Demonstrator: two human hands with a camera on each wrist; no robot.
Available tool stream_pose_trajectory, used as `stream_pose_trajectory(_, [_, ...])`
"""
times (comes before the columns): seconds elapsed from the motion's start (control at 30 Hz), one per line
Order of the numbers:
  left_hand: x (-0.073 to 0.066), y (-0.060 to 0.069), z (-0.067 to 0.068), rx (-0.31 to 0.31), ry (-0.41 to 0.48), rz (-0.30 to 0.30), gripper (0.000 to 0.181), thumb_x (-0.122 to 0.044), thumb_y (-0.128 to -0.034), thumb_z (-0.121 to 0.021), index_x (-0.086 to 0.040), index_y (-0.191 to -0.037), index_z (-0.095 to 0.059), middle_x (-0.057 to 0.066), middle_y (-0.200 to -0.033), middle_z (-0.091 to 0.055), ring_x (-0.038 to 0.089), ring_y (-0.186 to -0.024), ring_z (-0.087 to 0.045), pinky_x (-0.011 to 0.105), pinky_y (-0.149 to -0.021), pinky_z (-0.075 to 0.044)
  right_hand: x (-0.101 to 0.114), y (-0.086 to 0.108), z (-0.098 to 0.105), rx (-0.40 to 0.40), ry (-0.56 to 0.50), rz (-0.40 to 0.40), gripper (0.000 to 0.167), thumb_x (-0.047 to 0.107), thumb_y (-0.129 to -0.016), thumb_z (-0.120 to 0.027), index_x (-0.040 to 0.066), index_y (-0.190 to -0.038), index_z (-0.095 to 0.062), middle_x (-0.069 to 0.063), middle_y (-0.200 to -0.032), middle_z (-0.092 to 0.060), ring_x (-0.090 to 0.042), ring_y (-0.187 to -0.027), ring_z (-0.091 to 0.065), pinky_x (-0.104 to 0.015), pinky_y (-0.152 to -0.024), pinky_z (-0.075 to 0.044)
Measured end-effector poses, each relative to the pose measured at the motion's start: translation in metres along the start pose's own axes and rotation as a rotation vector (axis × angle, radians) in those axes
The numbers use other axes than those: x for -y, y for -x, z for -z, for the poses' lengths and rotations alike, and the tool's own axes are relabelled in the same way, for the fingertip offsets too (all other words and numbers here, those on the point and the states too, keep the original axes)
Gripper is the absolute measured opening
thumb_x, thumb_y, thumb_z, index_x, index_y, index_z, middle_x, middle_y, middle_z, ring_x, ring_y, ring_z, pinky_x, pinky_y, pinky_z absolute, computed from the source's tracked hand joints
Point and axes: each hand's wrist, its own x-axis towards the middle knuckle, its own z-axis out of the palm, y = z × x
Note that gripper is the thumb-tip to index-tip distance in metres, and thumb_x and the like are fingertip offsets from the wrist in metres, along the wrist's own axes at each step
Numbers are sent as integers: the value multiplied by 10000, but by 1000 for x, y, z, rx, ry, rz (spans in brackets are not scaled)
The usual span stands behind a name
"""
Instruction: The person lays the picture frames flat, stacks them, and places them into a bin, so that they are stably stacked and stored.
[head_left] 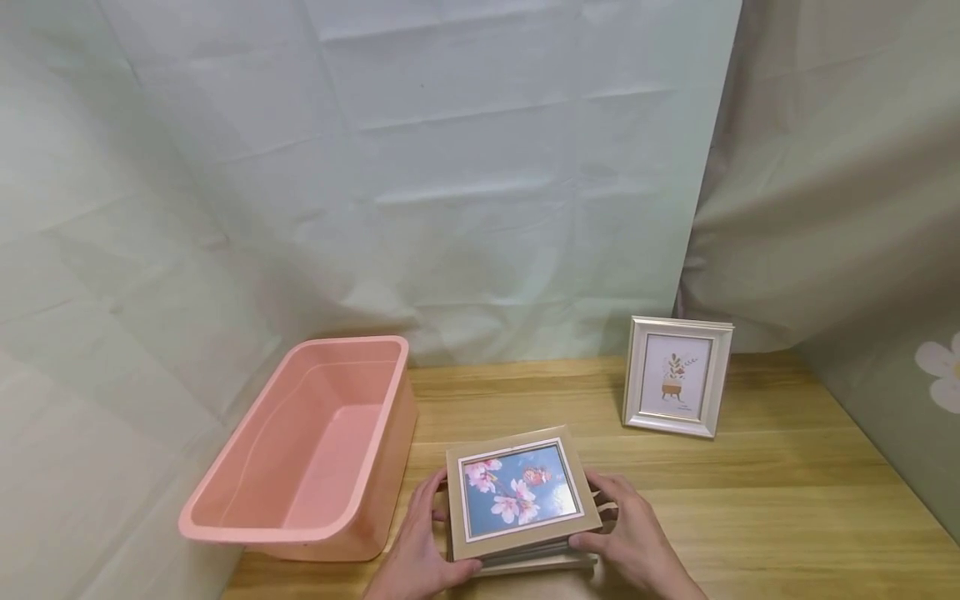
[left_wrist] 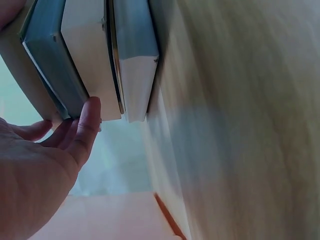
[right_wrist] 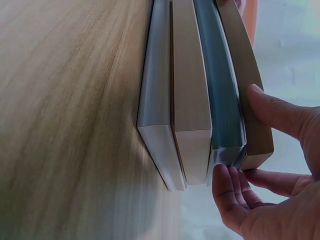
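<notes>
A stack of several picture frames lies flat on the wooden table in the head view. The topmost picture frame has a tan border and pink blossoms on blue; it sits slightly askew above a pale bottom frame. Between them, the right wrist view shows a blue-grey frame and a beige frame. My left hand grips the stack's left side near the top. On the opposite side, my right hand holds the upper frames, its thumb on the top frame's front edge and its fingers at the side.
A deep pink plastic tub stands left of the stack. At the back right, a white picture frame with a potted-plant print stands upright, leaning slightly. Pale cloth hangs behind and at both sides of the wooden table.
</notes>
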Motion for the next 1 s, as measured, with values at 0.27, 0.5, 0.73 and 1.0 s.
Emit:
stream_pose_trajectory(0.27, [1, -2, 0, 17, 50, 7, 1325, -306, -587, -1065, -67, -1662, -328, 168, -1559, -457, 76, -1034, -650, 260, -904, -563, 0, 0, 0, -1, 11, -25, 945, 15, -612, -1023, -65, -1465, -623, -105, -1222, -684, -107, -982, -654, -213, -853, -623])
stream_pose_trajectory(0.5, [0, -2, 0, 22, 81, 9, 1267, -320, -633, -1037, -68, -1658, -336, 167, -1557, -446, 115, -1030, -650, 257, -856, -566, 0, -1, 0, -6, 15, -38, 942, 13, -608, -1024, -49, -1462, -633, -97, -1220, -686, -114, -992, -652, -210, -850, -620])
stream_pose_trajectory(0.73, [-1, -1, 0, 9, 212, 67, 1126, -229, -711, -983, -142, -1659, -381, 193, -1572, -447, 206, -981, -628, 272, -807, -542, -1, 0, -2, -17, 3, -36, 924, -4, -607, -1022, -30, -1452, -650, -80, -1213, -678, -109, -993, -641, -220, -835, -615])
stream_pose_trajectory(1.0, [2, 1, -3, -9, 306, 70, 1105, -154, -719, -972, -171, -1649, -375, 214, -1535, -476, 247, -1113, -630, 271, -840, -569, -10, 3, 5, 46, -45, -24, 898, 85, -718, -1003, 13, -1513, -595, -128, -1278, -667, -52, -987, -634, -224, -852, -611])
